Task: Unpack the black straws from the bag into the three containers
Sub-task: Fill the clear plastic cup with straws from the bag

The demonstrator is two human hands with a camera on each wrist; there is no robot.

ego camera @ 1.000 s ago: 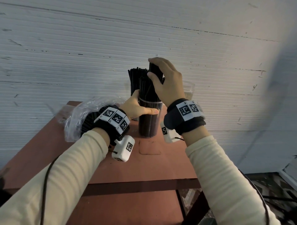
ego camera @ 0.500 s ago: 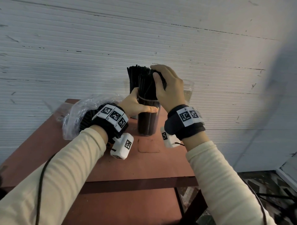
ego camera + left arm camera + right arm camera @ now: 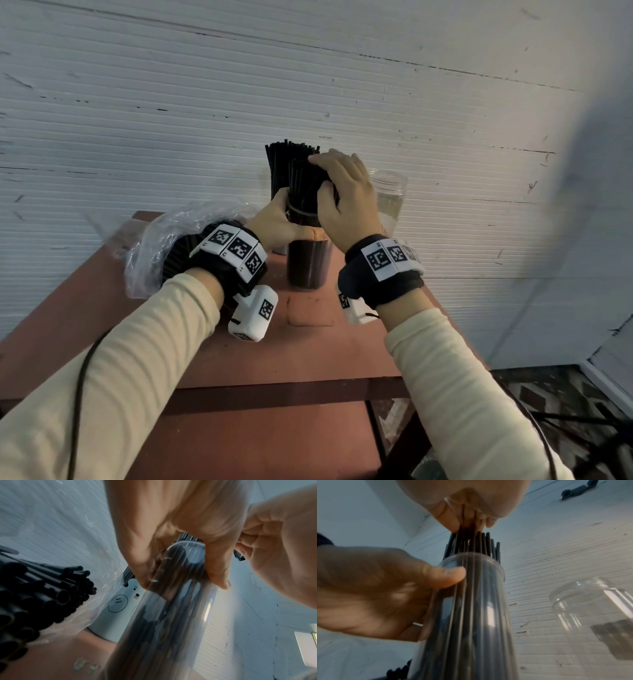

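Tall container point(image 3: 471, 615): clear glossy plastic, smooth-walled, with bright reflections. Jar point(image 3: 594, 601): clear glossy plastic, ribbed at the neck. Cup point(image 3: 118, 609): opaque, smooth, matt white with printed bears. Black straws point(image 3: 42, 596): smooth hollow tubes with a slight sheen. Bag point(image 3: 161, 246): thin, crinkled, transparent film. Table point(image 3: 274, 359): matt reddish-brown, scuffed. Wall point(image 3: 171, 102): white, finely ribbed, scratched.

Black straws point(image 3: 301, 178), reddish-brown table point(image 3: 308, 346), white container point(image 3: 118, 609) printed with cartoon bears.

Bear-printed container point(image 3: 120, 601) mostly behind bag point(image 3: 96, 582)
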